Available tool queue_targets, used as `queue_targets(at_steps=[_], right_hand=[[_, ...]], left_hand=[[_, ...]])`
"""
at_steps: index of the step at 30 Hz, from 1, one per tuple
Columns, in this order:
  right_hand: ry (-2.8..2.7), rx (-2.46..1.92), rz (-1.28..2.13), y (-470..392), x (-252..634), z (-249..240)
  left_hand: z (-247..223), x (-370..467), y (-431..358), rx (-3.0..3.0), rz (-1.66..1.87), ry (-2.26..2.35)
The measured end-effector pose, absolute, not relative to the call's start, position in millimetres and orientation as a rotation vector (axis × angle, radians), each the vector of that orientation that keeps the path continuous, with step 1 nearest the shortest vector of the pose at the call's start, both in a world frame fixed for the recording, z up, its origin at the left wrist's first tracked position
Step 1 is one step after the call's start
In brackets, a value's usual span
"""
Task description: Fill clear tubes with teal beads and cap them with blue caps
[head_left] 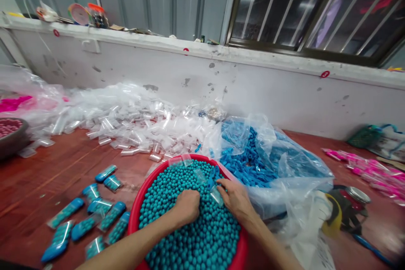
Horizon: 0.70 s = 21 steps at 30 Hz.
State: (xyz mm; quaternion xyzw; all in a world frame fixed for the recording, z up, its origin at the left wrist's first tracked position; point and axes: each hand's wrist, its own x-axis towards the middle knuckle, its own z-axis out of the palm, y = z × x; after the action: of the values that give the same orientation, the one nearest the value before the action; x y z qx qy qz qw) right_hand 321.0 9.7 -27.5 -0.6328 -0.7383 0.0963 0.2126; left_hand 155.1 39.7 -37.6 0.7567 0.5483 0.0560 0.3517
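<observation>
My left hand (188, 207), near the middle of the frame, is curled into a fist over the round turquoise beads (199, 240); whether any are inside it I cannot tell. My right hand (236, 199), just right of it, has thumb and fingers drawn narrow beside a small blue plastic piece (212, 178) and a short clear plastic sleeve (216, 196); which of these I pinch I cannot tell. Beneath both lies the bead-filled red plastic tub (134, 215), at the lower centre.

Just beyond its right rim, a large clear plastic bag (300, 185) stands open around a heap of loose blue plastic pieces (249, 166). At the lower left, blue-ended clear packets of turquoise beads (99, 206) lie scattered on the reddish-brown table (53, 168). Behind the tub, left of centre, clear plastic sleeves (142, 124) spread in a wide pile. At the right edge lie pink-and-clear packets (373, 168); at the far left, a grey-brown bowl (20, 145) holds pink beads (9, 126).
</observation>
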Motion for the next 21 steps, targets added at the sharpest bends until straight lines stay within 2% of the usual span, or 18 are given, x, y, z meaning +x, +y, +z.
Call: queue_targets(at_steps=[5,9,11,16,21], right_hand=[[-2.067,-1.78,0.484,2.3,305.6,-44.9],[-2.098,-1.642,0.58,-1.2,306.0,-36.9],[-2.158,-1.661,0.434,5.5,309.6,-26.8],[-2.482,-1.736,-0.197,38.4,311.8,-17.1],[-2.56,-1.684,-0.341,47.4,300.4,-29.6]], left_hand=[[-48.8,166.0,50.2,1.606,0.311,1.364],[-49.0,145.5,44.6,1.336,0.422,1.25],[-46.6,133.4,41.7,1.232,0.469,1.191],[-37.4,113.9,40.6,1.025,0.503,1.1],[-34.0,107.8,38.8,0.943,0.538,1.096]])
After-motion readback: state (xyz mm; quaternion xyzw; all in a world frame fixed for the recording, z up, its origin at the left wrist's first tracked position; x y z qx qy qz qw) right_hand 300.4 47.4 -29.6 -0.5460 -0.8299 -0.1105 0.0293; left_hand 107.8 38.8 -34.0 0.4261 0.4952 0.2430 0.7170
